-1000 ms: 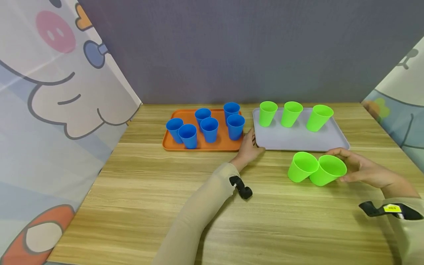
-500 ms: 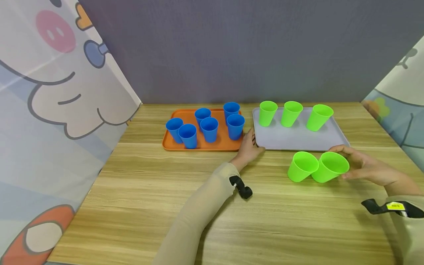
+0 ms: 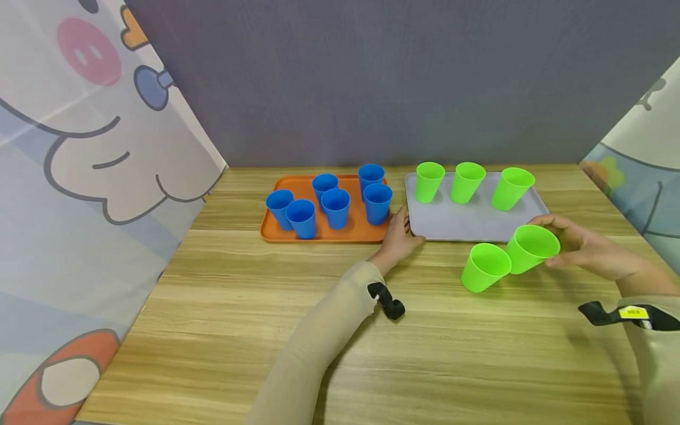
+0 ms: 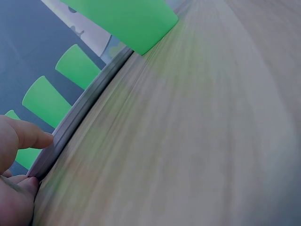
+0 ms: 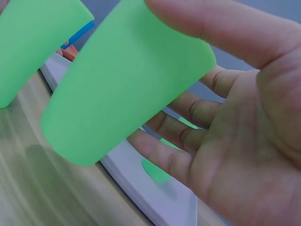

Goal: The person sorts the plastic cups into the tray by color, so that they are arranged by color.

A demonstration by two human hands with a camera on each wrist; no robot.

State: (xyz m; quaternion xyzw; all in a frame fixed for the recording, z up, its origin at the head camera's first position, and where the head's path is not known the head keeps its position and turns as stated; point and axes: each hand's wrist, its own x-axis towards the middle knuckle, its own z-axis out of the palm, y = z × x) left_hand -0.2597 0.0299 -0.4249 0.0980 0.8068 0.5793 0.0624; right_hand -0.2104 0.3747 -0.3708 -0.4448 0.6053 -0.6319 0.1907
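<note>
My right hand (image 3: 589, 254) grips a green cup (image 3: 533, 248) between thumb and fingers. In the right wrist view this cup (image 5: 117, 89) hangs tilted above the table, close to the grey tray's front edge. A second green cup (image 3: 484, 268) stands on the table just left of it. My left hand (image 3: 399, 238) holds the near left corner of the grey tray (image 3: 451, 224), the thumb along its front edge and the fingers at its left side. Three green cups (image 3: 467, 183) stand in a row at the back of this tray.
Left of the grey tray lies an orange tray (image 3: 350, 235) bearing several blue cups (image 3: 336, 208). A grey panel (image 3: 372, 82) rises behind both trays. Printed cartoon sheets flank the wooden table (image 3: 239, 307).
My right hand has lifted the green cup off the table and moved it up and slightly away, toward the grey tray. My left hand has stayed at the tray corner.
</note>
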